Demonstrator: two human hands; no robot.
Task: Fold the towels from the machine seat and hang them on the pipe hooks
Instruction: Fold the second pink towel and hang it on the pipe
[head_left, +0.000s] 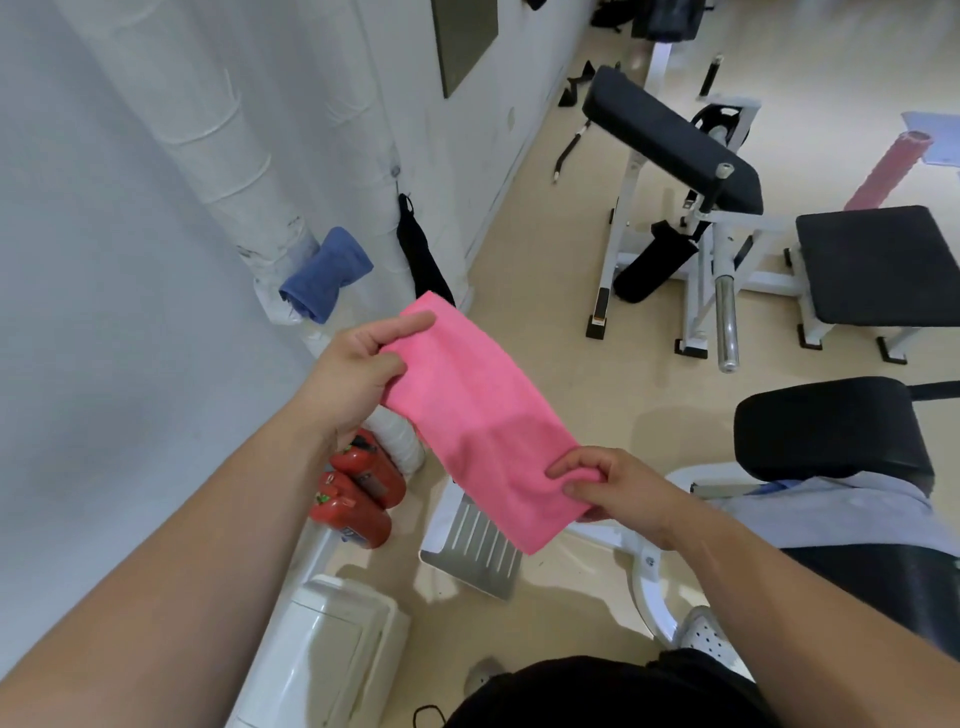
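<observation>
Folded pink towel (483, 421) stretched taut in mid-air between both hands: left hand (358, 371) pinches the far end, right hand (613, 486) pinches the near end, flattening the fold for hanging. A blue towel (327, 273) already hangs at the wrapped pipe (228, 150).

- No text, brand, number or sign is showing legibly anywhere in the head view.
- Red canisters (358, 488) by the wall are carrying dark labels; the print is appearing only as blur, too small to read.
- A black-and-orange sticker on the white machine frame leg (601, 306) is showing; its marks are not resolving into characters.
</observation>
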